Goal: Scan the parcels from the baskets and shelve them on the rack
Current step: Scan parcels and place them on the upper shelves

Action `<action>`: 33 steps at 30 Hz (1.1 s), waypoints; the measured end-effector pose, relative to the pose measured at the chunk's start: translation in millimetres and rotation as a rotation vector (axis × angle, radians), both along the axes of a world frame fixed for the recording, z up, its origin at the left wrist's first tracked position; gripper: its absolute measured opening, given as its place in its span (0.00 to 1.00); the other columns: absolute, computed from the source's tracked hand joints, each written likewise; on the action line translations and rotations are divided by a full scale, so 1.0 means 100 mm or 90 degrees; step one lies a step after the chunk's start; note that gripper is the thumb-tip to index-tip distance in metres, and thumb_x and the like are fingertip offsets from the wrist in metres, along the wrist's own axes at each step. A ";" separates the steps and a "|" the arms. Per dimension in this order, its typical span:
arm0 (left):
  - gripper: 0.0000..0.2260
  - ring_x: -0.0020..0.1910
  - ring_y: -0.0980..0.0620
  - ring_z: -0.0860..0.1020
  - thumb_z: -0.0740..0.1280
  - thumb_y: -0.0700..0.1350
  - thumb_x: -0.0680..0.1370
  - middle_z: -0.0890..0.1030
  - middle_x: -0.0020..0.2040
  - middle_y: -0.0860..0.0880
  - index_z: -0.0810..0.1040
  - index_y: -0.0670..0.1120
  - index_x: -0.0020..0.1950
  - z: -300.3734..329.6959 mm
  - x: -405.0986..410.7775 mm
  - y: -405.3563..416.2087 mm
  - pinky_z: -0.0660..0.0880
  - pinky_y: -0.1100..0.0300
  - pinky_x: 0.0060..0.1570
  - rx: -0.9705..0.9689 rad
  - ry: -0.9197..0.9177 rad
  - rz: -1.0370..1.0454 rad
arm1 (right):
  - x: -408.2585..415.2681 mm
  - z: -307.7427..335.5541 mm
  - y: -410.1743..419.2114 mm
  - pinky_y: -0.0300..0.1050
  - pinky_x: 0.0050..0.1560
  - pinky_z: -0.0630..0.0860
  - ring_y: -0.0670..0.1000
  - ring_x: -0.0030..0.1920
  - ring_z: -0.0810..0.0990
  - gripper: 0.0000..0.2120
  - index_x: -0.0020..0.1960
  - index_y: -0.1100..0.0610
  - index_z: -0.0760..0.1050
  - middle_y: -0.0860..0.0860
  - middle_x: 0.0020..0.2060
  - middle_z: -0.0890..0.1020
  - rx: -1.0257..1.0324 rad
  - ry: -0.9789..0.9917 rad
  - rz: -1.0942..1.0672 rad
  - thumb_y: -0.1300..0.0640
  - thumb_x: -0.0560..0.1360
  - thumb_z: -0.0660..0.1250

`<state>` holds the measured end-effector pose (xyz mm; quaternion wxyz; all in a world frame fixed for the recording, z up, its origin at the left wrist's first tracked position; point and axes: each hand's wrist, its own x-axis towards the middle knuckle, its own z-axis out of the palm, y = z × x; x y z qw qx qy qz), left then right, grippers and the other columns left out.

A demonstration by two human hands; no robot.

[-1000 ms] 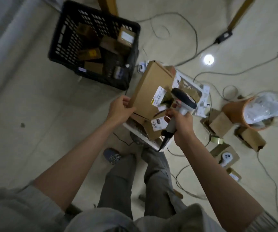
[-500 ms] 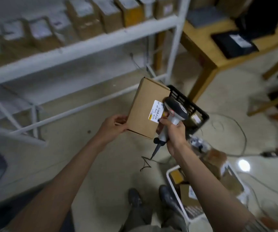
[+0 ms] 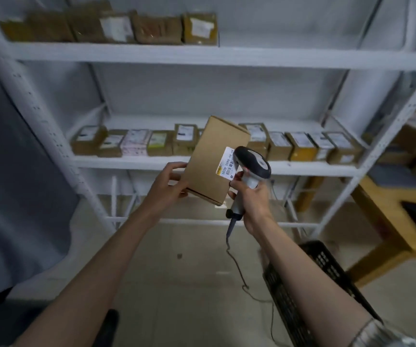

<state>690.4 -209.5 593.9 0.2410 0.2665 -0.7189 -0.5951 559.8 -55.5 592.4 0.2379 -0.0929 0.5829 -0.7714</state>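
I hold a flat brown cardboard parcel (image 3: pixel 212 159) up in front of the white rack (image 3: pixel 202 57). My left hand (image 3: pixel 168 182) grips its lower left edge. A white barcode label (image 3: pixel 227 165) sits on the parcel's right side. My right hand (image 3: pixel 250 196) grips the handle of a grey and black barcode scanner (image 3: pixel 253 164), whose head lies right beside the label. The scanner's cable (image 3: pixel 237 266) hangs down toward the floor.
Several labelled parcels (image 3: pixel 299 146) line the rack's middle shelf, and more (image 3: pixel 117 27) stand on the upper shelf's left half. A black plastic basket (image 3: pixel 327 269) is on the floor at lower right. A wooden table (image 3: pixel 387 206) stands to the right. A dark panel (image 3: pixel 14 171) fills the left.
My view has swung up from the floor and baskets to the rack. Both hands have kept their hold and carried the parcel and scanner up to the middle shelf's height.
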 end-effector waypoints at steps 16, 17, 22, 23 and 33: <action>0.27 0.54 0.42 0.79 0.66 0.34 0.75 0.75 0.56 0.48 0.69 0.60 0.67 0.63 -0.86 -0.28 0.83 0.47 0.48 -0.177 0.068 0.092 | -1.07 0.50 -0.26 0.45 0.42 0.83 0.55 0.46 0.84 0.11 0.58 0.61 0.79 0.58 0.50 0.84 0.079 0.259 0.130 0.66 0.76 0.70; 0.27 0.53 0.41 0.79 0.67 0.38 0.74 0.76 0.55 0.47 0.69 0.63 0.67 0.67 -0.92 -0.33 0.83 0.43 0.48 -0.200 0.052 0.105 | -1.17 0.54 -0.23 0.46 0.41 0.84 0.54 0.42 0.83 0.11 0.58 0.62 0.78 0.60 0.49 0.84 0.102 0.291 0.133 0.67 0.75 0.68; 0.29 0.53 0.46 0.75 0.68 0.41 0.75 0.72 0.59 0.44 0.67 0.65 0.70 0.84 -1.26 -0.59 0.78 0.45 0.55 -0.313 -0.028 0.167 | -1.56 0.68 -0.17 0.40 0.36 0.81 0.51 0.36 0.82 0.10 0.55 0.62 0.75 0.57 0.46 0.84 0.214 0.462 0.156 0.68 0.75 0.67; 0.29 0.54 0.46 0.73 0.68 0.39 0.76 0.71 0.60 0.45 0.66 0.62 0.71 0.87 -1.32 -0.62 0.76 0.48 0.55 -0.335 -0.042 0.174 | -1.62 0.70 -0.17 0.40 0.35 0.81 0.51 0.36 0.82 0.09 0.54 0.61 0.74 0.56 0.46 0.84 0.229 0.494 0.160 0.68 0.75 0.67; 0.28 0.57 0.46 0.72 0.68 0.38 0.79 0.67 0.61 0.46 0.64 0.60 0.74 1.08 -1.68 -0.82 0.73 0.53 0.55 -0.435 -0.086 0.212 | -1.94 0.95 -0.24 0.30 0.34 0.69 0.40 0.36 0.75 0.13 0.42 0.50 0.69 0.43 0.34 0.75 0.300 0.651 0.234 0.64 0.78 0.67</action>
